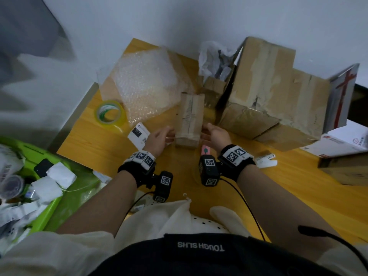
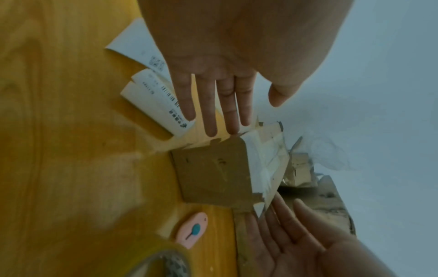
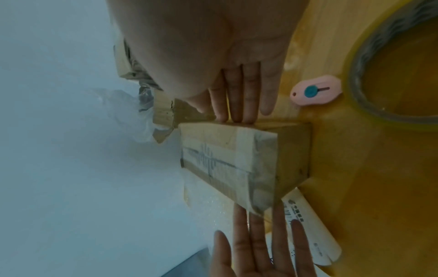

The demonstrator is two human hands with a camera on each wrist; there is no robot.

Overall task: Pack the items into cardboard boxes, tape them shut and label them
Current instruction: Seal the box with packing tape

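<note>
A small cardboard box (image 1: 190,120), taped over its top seam, lies on the yellow table (image 1: 99,148) in the head view. My left hand (image 1: 159,138) is at its left side and my right hand (image 1: 216,134) at its right side. Both have straight fingers and flank the box's near end. The right wrist view shows the right fingertips (image 3: 239,114) touching the side of the box (image 3: 237,161). In the left wrist view the left fingertips (image 2: 213,129) reach the corner of the box (image 2: 213,176). Neither hand holds anything.
A yellow-green tape roll (image 1: 110,114), bubble wrap (image 1: 143,84) and white labels (image 1: 139,134) lie to the left. A pink cutter (image 1: 206,150) lies by my right wrist, with a clear tape roll (image 3: 398,75) close by. A large worn cardboard box (image 1: 268,92) stands at the right and a green bin (image 1: 49,176) at the table's left.
</note>
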